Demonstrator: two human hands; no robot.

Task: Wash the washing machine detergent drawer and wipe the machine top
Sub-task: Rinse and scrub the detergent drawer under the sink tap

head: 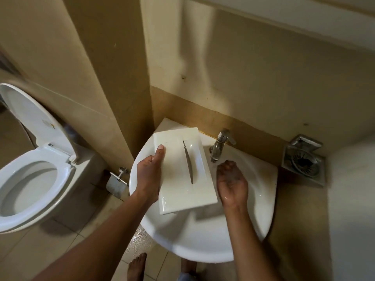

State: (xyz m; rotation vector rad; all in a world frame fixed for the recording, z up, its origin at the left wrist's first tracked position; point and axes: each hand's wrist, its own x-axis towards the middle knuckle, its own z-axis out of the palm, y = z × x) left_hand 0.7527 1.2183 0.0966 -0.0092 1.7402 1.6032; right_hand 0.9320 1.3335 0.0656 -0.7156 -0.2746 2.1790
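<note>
Far left, as I see it from the head camera: a white toilet point(30, 179), seat down, lid point(26, 110) raised against the wall. Right of it, low beside the sink, is a metal paper holder point(116, 184). At the frame's lower edge, a bare foot point(137, 268) stands on wet floor tiles.

Centre: the left hand point(149, 177) grasps the drawer point(182, 171) by its left edge, thumb point(160, 152) flat on the white front panel. Its fingers pass beneath the panel, where I cannot see them. The drawer is held above the sink point(192, 246), panel face up and tilted, with a long narrow handle recess running along it. Its far end is near the wall and its right edge is just beside the tap point(220, 144).

Right of centre: the right hand point(232, 181) sits under the tap's spout, over the basin. It is palm up and wet, fingers point(227, 166) released and loosely cupped, apart from the drawer. I cannot tell whether water is running.

Far right: a square metal dish point(304, 161) in the corner beside the sink.
</note>
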